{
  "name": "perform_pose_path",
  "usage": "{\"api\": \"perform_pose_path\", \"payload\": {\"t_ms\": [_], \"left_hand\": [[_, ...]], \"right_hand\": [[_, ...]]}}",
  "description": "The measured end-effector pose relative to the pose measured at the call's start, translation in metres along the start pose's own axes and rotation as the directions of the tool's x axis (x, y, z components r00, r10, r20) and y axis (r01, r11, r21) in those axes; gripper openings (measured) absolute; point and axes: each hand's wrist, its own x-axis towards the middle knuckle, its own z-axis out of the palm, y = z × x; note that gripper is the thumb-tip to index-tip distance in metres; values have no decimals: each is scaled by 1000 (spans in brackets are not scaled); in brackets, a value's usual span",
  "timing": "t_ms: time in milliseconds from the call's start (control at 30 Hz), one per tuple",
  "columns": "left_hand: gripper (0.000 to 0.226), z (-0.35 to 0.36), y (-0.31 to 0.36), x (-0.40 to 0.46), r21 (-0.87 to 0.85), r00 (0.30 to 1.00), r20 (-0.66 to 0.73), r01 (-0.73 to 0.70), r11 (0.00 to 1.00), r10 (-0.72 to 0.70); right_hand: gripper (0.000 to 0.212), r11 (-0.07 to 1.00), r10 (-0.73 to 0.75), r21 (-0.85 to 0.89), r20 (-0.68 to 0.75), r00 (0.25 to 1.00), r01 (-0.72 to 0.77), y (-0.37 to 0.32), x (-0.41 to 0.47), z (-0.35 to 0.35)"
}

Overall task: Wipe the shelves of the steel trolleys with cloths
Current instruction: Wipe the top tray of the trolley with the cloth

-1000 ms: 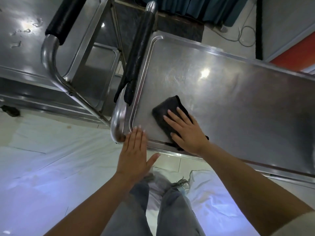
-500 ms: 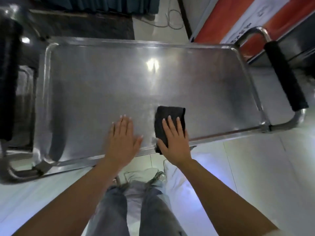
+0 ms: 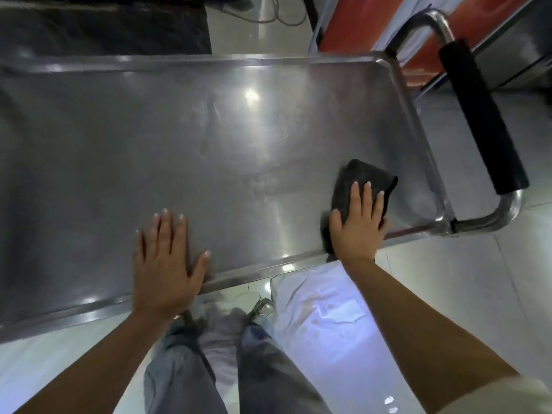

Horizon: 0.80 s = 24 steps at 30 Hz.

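Observation:
The top shelf of a steel trolley fills the upper half of the head view, dull and faintly streaked. A folded black cloth lies near its right front corner. My right hand presses flat on the cloth's near part, fingers spread and pointing away from me. My left hand rests flat and bare on the shelf's front edge, left of centre, holding nothing.
The trolley's steel push handle with a black foam grip stands at the right end. Beyond it are an orange panel and a steel cabinet. White sheeting covers the tiled floor by my legs. Cables lie on the floor behind.
My right hand has slid the cloth along the front of the shelf from its left end to near its right corner. My left hand moved from the left handle to the front edge.

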Motion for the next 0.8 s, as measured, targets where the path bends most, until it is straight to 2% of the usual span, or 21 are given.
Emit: {"api": "perform_pose_path", "payload": {"t_ms": [67, 100, 167, 233, 300, 367, 500, 533, 567, 600, 733, 800], "left_hand": [[80, -1, 0, -1, -1, 1000, -17, 7, 1000, -7], [80, -2, 0, -1, 6, 1000, -23, 7, 1000, -7], [79, -4, 1, 2, 18, 999, -33, 8, 1000, -7], [79, -6, 1, 4, 27, 999, -44, 17, 999, -16], [78, -7, 1, 5, 36, 998, -48, 30, 999, -28], [78, -6, 1, 5, 50, 998, -47, 32, 998, -30], [78, -2, -1, 5, 70, 999, -51, 22, 997, -19], [77, -1, -2, 6, 69, 998, -56, 19, 997, -15], [77, 0, -2, 6, 64, 998, -63, 16, 998, -12], [77, 1, -3, 6, 59, 998, -70, 12, 998, -8], [77, 4, -6, 10, 46, 996, -93, -7, 999, 11], [77, 3, -7, 12, 69, 995, -102, -15, 998, 22]], "right_hand": [[68, 987, 139, 80, -9, 990, -138, -43, 3, 11], [69, 991, 110, 83, -7, 994, -109, -63, 5, 15], [69, 996, -79, 37, -7, 997, 79, -94, 7, 20], [70, 947, -322, 22, 16, 947, 321, -119, 5, 24], [70, 830, -557, 42, 50, 829, 556, -140, -1, 28], [70, 694, -720, 55, 88, 689, 718, -148, -3, 31], [69, 457, -884, 79, 146, 443, 886, -111, 26, 23], [69, 420, -903, 75, 133, 408, 905, -95, 33, 19], [68, 419, -905, 66, 111, 410, 906, -78, 38, 15], [68, 454, -890, 61, 83, 449, 889, -61, 39, 11], [65, 721, -691, 54, 0, 723, 690, -11, 22, 0], [66, 816, -578, 33, -15, 816, 578, -8, 4, -1]]}}
